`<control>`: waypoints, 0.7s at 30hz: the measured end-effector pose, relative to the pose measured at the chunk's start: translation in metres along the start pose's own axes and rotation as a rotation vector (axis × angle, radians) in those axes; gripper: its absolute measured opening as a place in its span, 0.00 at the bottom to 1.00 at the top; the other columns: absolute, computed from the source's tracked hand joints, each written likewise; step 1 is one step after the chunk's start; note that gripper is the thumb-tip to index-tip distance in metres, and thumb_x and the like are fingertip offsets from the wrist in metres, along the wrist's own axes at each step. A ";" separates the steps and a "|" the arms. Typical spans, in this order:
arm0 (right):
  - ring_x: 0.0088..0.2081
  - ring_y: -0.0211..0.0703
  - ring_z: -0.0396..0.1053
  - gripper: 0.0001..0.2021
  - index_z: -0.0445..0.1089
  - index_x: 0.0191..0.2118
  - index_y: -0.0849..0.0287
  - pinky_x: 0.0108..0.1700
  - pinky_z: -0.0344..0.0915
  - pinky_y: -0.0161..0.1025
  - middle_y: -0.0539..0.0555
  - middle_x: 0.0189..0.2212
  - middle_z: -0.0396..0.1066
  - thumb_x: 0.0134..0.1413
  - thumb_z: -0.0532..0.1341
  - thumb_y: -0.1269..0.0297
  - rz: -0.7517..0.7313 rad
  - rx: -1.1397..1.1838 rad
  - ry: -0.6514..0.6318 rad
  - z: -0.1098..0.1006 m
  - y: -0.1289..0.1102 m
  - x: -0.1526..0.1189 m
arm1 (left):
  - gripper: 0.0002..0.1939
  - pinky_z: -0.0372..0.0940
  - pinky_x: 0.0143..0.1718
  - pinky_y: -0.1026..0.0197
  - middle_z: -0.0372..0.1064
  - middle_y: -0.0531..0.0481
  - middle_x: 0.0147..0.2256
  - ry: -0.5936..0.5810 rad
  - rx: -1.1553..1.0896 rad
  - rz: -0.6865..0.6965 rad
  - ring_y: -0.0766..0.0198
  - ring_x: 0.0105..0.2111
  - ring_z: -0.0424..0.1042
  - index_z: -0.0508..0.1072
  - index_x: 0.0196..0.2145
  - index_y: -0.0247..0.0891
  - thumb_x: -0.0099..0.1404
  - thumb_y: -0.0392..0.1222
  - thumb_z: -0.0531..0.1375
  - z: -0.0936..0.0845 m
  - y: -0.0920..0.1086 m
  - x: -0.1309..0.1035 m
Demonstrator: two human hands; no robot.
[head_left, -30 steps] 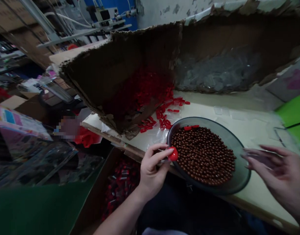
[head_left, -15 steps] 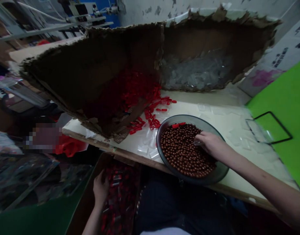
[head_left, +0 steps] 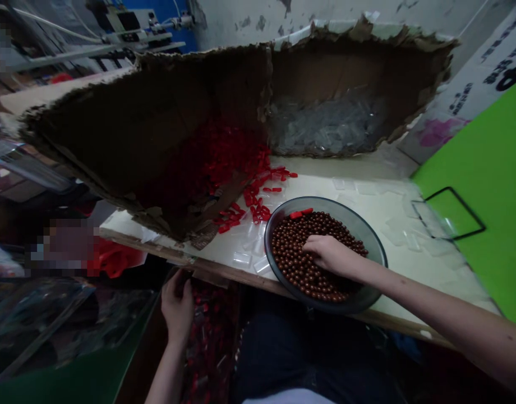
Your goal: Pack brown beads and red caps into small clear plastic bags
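A round grey bowl (head_left: 373,247) full of shiny brown beads (head_left: 298,252) sits at the table's front edge, with two red pieces (head_left: 301,213) on the beads near its rim. My right hand (head_left: 331,255) reaches into the bowl, fingers bent down among the beads; its fingertips are closed on something I cannot make out. Below the table edge, my left hand (head_left: 178,300) is over a box of red and clear pieces (head_left: 211,336), its thumb and fingers apart and nothing seen between them.
A torn cardboard box (head_left: 148,112) holds red pieces (head_left: 224,151) on its left and clear pieces (head_left: 329,123) on its right. Clear pieces (head_left: 409,240) lie on the white table (head_left: 317,182). A green panel (head_left: 493,185) with a black handle stands at the right.
My right hand has moved left and deeper into the beads, and the clear piece it held no longer shows. My left hand has risen slightly towards the table edge. The view has shifted a little.
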State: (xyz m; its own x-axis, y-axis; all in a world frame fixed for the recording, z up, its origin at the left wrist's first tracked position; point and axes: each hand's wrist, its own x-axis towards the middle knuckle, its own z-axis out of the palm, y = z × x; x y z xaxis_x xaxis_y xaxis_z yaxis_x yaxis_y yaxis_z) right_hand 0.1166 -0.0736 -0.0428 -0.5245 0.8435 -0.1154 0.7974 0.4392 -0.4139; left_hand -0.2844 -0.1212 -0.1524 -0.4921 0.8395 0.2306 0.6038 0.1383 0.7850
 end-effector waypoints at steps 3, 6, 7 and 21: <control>0.31 0.39 0.71 0.10 0.75 0.39 0.58 0.38 0.65 0.37 0.51 0.33 0.74 0.47 0.63 0.71 0.132 0.368 0.063 -0.004 0.009 -0.006 | 0.22 0.64 0.50 0.52 0.70 0.41 0.46 0.049 -0.202 0.005 0.56 0.44 0.71 0.71 0.50 0.36 0.59 0.47 0.59 0.003 0.061 0.001; 0.35 0.42 0.72 0.14 0.74 0.41 0.58 0.41 0.67 0.39 0.52 0.36 0.76 0.47 0.65 0.62 0.209 0.671 0.132 -0.007 0.011 -0.014 | 0.19 0.64 0.50 0.55 0.71 0.43 0.45 -0.053 -0.368 0.085 0.59 0.44 0.71 0.71 0.49 0.38 0.61 0.44 0.59 0.014 0.126 -0.008; 0.36 0.43 0.73 0.15 0.74 0.42 0.59 0.42 0.67 0.40 0.52 0.37 0.76 0.46 0.66 0.61 0.215 0.736 0.167 -0.009 0.010 -0.016 | 0.17 0.65 0.49 0.56 0.72 0.44 0.44 -0.132 -0.413 0.123 0.60 0.43 0.71 0.72 0.49 0.38 0.62 0.43 0.59 0.020 0.147 -0.012; 0.44 0.44 0.72 0.20 0.67 0.52 0.57 0.48 0.68 0.45 0.56 0.47 0.74 0.53 0.62 0.59 0.203 1.008 0.330 -0.049 -0.009 -0.037 | 0.19 0.69 0.40 0.59 0.74 0.47 0.36 -1.090 -0.962 -0.112 0.64 0.33 0.74 0.71 0.45 0.36 0.54 0.38 0.65 0.112 0.255 -0.059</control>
State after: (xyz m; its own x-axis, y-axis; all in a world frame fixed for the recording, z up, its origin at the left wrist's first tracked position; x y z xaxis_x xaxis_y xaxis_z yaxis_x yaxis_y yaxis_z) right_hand 0.1432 -0.0933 0.0090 -0.1836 0.9798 -0.0793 0.1685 -0.0481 -0.9845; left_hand -0.0313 -0.0764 -0.0303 0.4667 0.8827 -0.0545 -0.2647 0.1982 0.9437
